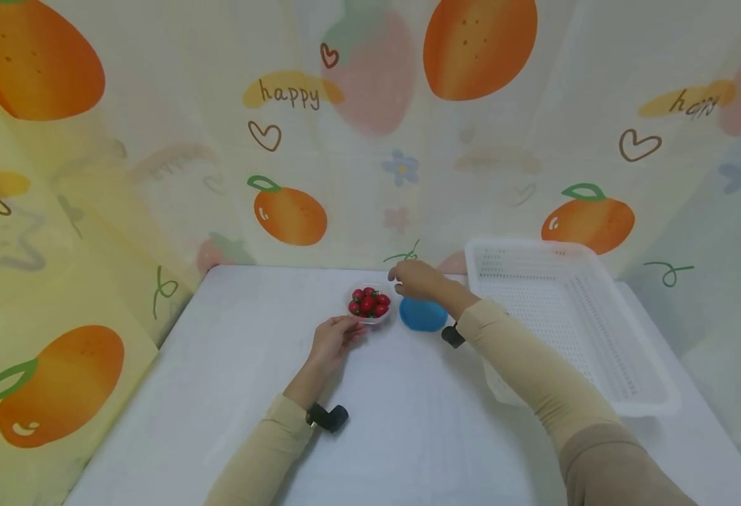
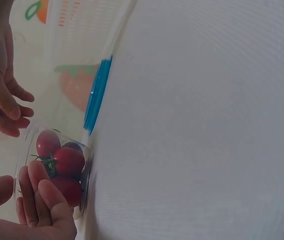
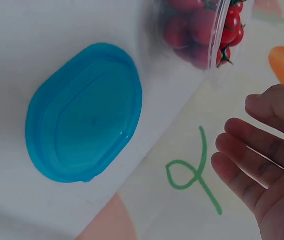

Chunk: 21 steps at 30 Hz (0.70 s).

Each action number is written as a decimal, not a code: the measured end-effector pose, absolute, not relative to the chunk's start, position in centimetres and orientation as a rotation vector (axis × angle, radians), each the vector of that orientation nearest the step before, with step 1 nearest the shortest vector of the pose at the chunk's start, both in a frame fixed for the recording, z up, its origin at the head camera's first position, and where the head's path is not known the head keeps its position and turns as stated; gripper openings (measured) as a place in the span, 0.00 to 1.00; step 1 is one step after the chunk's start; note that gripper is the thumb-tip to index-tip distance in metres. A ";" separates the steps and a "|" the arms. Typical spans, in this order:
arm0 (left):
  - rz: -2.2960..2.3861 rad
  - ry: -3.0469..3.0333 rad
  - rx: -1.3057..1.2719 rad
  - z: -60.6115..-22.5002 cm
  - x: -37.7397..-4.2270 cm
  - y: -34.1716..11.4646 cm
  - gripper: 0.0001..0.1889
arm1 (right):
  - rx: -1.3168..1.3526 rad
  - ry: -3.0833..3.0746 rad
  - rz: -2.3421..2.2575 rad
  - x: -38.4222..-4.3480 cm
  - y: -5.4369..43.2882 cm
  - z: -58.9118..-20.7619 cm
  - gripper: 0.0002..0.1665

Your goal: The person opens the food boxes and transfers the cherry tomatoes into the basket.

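A clear plastic container (image 1: 370,321) full of red cherry tomatoes (image 2: 68,161) stands toward the far side of the table. My left hand (image 1: 337,339) is at its near side, with loosely bent fingers (image 2: 54,197) against the clear wall and the thumb by the rim. Above and to the right of the container, my right hand (image 1: 418,280) hovers with nothing in it. Its fingers (image 3: 249,155) are apart and slightly bent. Below that hand, a blue lid (image 3: 84,115) lies flat on the table, just right of the container.
A large white perforated plastic basket (image 1: 651,365) occupies the right side of the table, under my right forearm. White cloth covers the table (image 1: 231,337). Behind it hangs a curtain (image 1: 357,204) printed with fruit.
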<state>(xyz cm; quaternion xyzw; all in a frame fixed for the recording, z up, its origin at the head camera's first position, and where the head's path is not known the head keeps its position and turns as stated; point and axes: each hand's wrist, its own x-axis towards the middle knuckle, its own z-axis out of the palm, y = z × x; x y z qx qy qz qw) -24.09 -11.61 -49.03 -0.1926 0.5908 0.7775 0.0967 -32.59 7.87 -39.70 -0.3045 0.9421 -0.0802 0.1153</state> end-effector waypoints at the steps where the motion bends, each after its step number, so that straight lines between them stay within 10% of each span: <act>1: 2.303 1.750 -0.574 -49.1 -24.1 -11.6 0.14 | -0.904 2.760 -0.231 -32.5 7.7 -39.7 0.20; 21: 2.343 1.758 -0.553 -49.1 -24.2 -12.0 0.11 | -1.012 2.699 -0.366 -31.3 4.3 -40.9 0.18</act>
